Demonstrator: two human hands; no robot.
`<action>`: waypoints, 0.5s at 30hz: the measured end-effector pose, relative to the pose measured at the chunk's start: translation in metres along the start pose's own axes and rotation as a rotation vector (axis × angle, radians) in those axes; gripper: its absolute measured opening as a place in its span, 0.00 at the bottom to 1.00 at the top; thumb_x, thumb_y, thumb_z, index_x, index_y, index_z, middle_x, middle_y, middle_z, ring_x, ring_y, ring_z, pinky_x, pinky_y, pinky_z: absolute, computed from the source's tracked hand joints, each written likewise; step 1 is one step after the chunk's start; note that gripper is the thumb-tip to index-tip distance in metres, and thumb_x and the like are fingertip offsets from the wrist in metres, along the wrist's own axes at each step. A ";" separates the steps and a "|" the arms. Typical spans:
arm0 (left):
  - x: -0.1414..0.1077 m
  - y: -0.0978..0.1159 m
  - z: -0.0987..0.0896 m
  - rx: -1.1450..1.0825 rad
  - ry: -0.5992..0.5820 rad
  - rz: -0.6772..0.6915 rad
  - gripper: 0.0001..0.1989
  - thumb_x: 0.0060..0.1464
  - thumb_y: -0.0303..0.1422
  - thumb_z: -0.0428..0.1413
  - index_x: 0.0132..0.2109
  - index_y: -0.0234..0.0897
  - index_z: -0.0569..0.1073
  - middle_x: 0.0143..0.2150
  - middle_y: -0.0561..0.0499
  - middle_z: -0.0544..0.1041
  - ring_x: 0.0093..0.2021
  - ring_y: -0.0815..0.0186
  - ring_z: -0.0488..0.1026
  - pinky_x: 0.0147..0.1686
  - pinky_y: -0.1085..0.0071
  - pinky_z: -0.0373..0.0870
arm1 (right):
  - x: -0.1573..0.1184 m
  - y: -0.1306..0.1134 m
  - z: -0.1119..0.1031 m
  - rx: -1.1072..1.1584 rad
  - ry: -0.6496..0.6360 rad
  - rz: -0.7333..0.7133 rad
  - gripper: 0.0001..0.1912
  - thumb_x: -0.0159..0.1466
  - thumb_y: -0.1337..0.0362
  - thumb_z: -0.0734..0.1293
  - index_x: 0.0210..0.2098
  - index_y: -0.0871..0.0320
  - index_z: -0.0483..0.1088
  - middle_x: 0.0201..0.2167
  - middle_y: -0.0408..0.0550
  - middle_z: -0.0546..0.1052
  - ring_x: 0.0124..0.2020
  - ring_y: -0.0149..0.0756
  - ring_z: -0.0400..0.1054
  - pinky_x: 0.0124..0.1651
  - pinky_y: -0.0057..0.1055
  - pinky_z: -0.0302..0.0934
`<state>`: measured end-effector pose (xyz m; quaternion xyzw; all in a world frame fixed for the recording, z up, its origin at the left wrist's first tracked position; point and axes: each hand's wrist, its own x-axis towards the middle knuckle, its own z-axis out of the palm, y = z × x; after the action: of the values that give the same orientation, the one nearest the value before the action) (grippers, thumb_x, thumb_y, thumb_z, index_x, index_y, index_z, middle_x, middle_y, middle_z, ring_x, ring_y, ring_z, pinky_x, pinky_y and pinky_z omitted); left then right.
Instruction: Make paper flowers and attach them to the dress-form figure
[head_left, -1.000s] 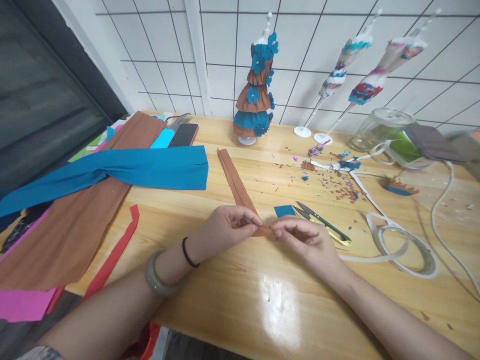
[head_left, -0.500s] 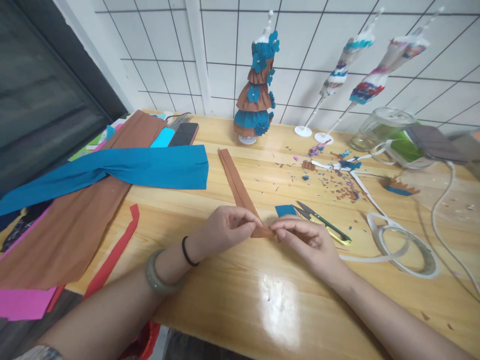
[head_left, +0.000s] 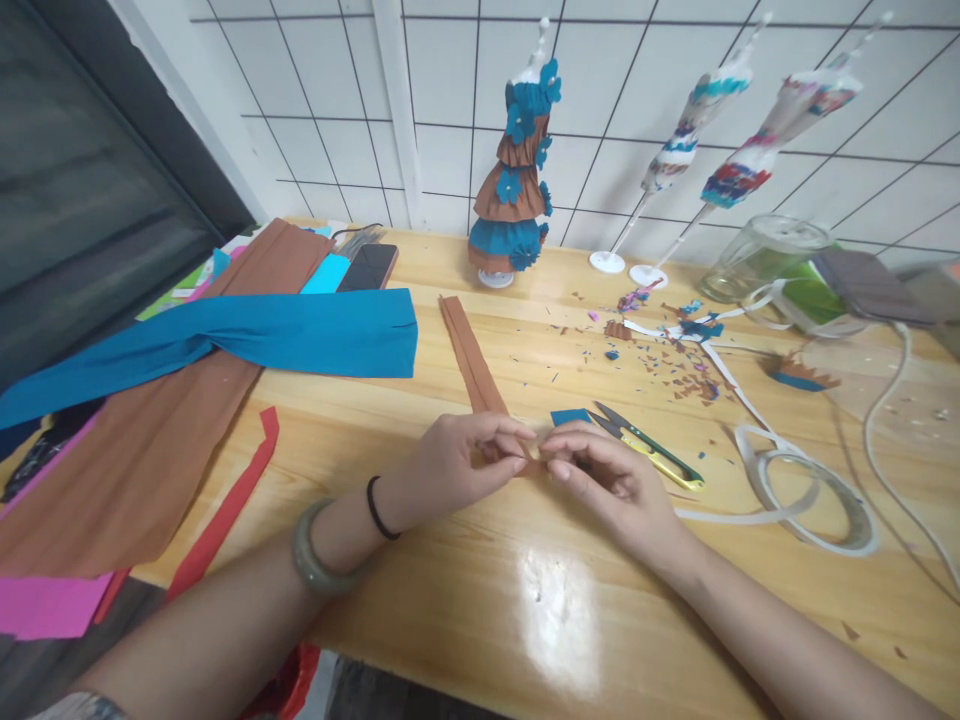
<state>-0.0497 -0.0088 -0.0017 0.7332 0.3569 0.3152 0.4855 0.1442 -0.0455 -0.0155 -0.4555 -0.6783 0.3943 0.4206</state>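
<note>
Strip of brown paper point(head_left: 474, 360) slants down to just below frame centre, its near end pinched by the left hand point(head_left: 454, 465) and right hand point(head_left: 619, 485), fingertips seemingly closed, partly hidden.

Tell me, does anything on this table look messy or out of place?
Yes: small paper scraps lie scattered over the right side of the table like uncleared cuttings, and loose white tape straggles beside its roll. The brown strip at the left hand and right hand looks fine.
</note>
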 end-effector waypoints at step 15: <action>-0.001 -0.005 0.000 0.395 0.009 0.340 0.11 0.53 0.29 0.51 0.44 0.38 0.70 0.35 0.50 0.78 0.37 0.66 0.73 0.37 0.71 0.66 | -0.001 0.001 0.004 -0.048 -0.011 -0.050 0.04 0.60 0.66 0.64 0.33 0.55 0.72 0.31 0.49 0.75 0.33 0.36 0.69 0.35 0.33 0.64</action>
<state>-0.0513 -0.0084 -0.0063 0.8618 0.2854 0.3198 0.2714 0.1410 -0.0469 -0.0182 -0.4461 -0.7012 0.3696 0.4156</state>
